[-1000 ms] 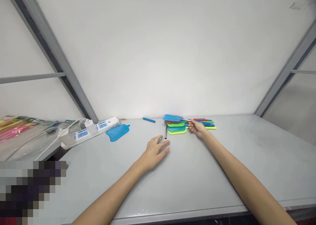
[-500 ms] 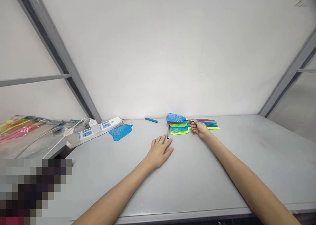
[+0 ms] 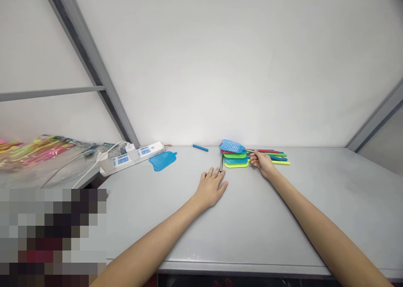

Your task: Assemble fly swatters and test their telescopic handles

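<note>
A stack of fly swatters (image 3: 236, 157) in blue, green, red and yellow lies at the back of the grey table (image 3: 283, 220). My right hand (image 3: 262, 163) grips the thin metal shaft of the top blue swatter (image 3: 232, 146), which is tilted up off the stack. My left hand (image 3: 211, 187) rests flat on the table, fingers spread, its fingertips just short of a short metal rod (image 3: 221, 163) lying beside the stack. The swatter handles (image 3: 277, 157) stick out to the right past my right hand.
A loose blue swatter head (image 3: 163, 160) and a blue handle piece (image 3: 200, 147) lie to the left. A white power strip (image 3: 138, 153) with a plugged charger and cable sits at the table's left corner. Bagged colourful swatters (image 3: 40, 146) lie on the neighbouring table.
My left hand has slid forward toward the metal rod. My right hand has kept its hold on the top blue swatter. The view has shifted left.
</note>
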The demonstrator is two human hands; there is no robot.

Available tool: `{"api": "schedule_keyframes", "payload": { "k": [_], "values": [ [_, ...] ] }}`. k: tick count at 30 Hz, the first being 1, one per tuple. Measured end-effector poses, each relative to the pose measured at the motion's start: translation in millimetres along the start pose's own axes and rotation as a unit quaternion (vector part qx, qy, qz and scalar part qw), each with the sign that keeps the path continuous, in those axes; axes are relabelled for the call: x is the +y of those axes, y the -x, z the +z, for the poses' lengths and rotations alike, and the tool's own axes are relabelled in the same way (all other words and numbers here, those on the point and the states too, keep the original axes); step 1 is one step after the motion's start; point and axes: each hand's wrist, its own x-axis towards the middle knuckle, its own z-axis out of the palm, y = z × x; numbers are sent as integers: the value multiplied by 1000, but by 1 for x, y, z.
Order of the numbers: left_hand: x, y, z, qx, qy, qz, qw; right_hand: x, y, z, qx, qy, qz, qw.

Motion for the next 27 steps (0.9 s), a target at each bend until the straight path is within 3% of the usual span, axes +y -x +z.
{"api": "schedule_keyframes", "payload": {
  "k": [7,15,20,24,27],
  "values": [
    [7,5,-11,30,9,-20,999,2,-1,-2,-1,-6,-4,1000],
    [25,21,-28,23,12,-30,999,4,2,2,-34,-23,30,999],
    [38,29,-25,25,62,-1,998,7,31,33,-131,41,95,986],
    [44,32,-24,35,85,60,994,5,59,53,-244,125,153,949],
    [45,33,-26,28,97,105,989,2,68,57,-301,151,139,931]
  ]
}}
